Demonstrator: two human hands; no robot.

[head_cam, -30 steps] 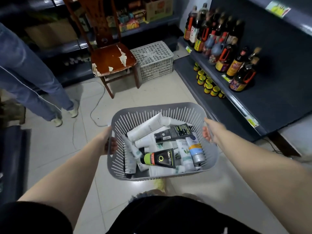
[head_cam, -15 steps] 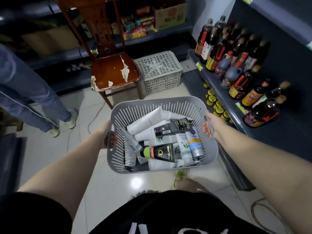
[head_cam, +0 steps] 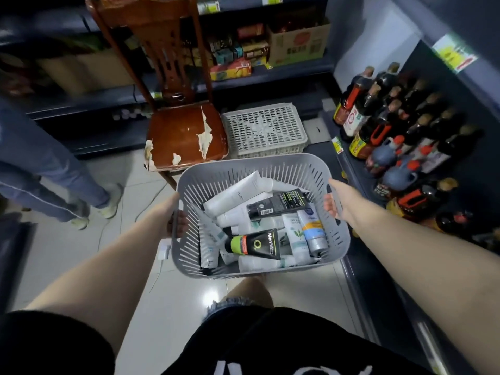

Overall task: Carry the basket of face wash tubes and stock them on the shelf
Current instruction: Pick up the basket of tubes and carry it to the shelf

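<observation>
I hold a grey slotted plastic basket (head_cam: 251, 165) in front of my waist, above the tiled floor. My left hand (head_cam: 173, 212) grips its left handle and my right hand (head_cam: 336, 198) grips its right handle. Inside lie several face wash tubes (head_cam: 235, 196), mostly white, with a black tube with a green cap (head_cam: 255, 243), a black boxed one (head_cam: 278, 204) and a blue and orange one (head_cam: 311, 226). A dark shelf (head_cam: 338, 155) runs along my right side.
A worn wooden chair (head_cam: 184, 131) stands just beyond the basket, with a white crate (head_cam: 265, 129) beside it. Dark sauce bottles (head_cam: 392, 131) fill the right shelf. Another person's legs (head_cam: 48, 182) stand at the left. Boxes (head_cam: 297, 39) sit on the far shelf.
I have walked forward with the basket. The chair, the crate and the bottle shelf have come closer. Both hands keep their hold on the handles.
</observation>
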